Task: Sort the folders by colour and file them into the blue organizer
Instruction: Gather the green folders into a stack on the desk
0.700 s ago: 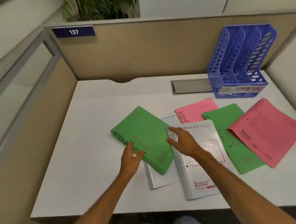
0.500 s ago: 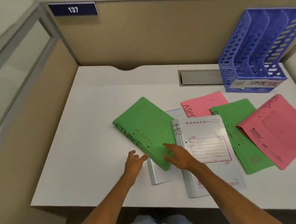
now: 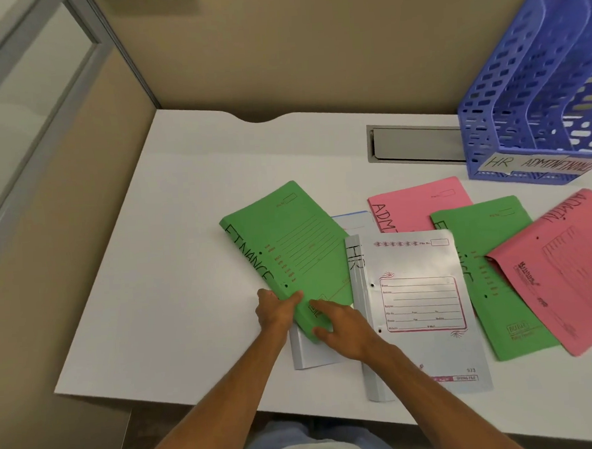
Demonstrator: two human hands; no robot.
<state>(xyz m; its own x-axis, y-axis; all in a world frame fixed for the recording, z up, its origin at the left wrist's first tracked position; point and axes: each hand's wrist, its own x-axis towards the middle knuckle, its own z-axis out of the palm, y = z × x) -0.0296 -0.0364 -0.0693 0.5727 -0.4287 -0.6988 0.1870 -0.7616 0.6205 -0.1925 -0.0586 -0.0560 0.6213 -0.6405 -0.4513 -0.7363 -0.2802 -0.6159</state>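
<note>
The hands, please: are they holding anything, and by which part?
Left hand grips the green FINANCE folder by its near spine edge; right hand touches it.

matt card folders (image 3: 289,245), perforated plastic organizer (image 3: 534,84)

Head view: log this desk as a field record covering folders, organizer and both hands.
Desk: white desk
Organizer: blue organizer, back right; labels HR, ADMIN, FINANCE; no folders visible inside
Folders: six, on the desk, overlapping
Green: green FINANCE folder at left; second green folder at right
White: HR folder at centre; white folder partly under the green FINANCE folder
Pink: back pink folder; right pink folder overlapping the second green folder
Left hand: left hand grips the green FINANCE folder's spine edge
Right hand: right hand, fingers resting on its near corner
</note>
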